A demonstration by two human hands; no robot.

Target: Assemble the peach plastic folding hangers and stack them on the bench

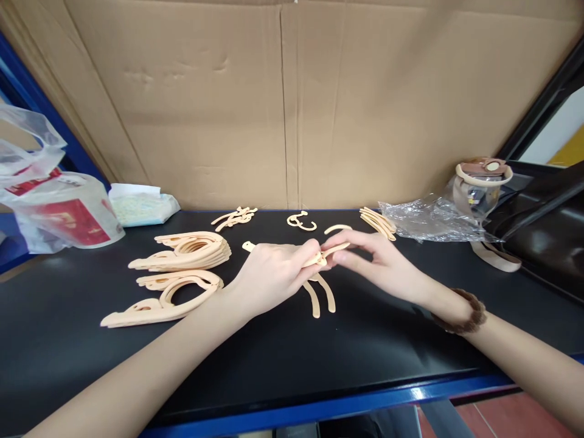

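The left hand (274,267) pinches a beige plastic piece (311,261) above the black table (374,347); the right hand (387,260) pinches a curved strip (338,247) against it (joined or not, I cannot tell). Bare tabletop reaches the blue front edge (283,415); stacked hangers (210,261) crowd the left wrist; cardboard (205,121) bounds the back.

The left hand (279,266) grips a cream piece (314,261); the right hand (382,261) pinches a curved strip (338,248) against it, above the black table (374,347).
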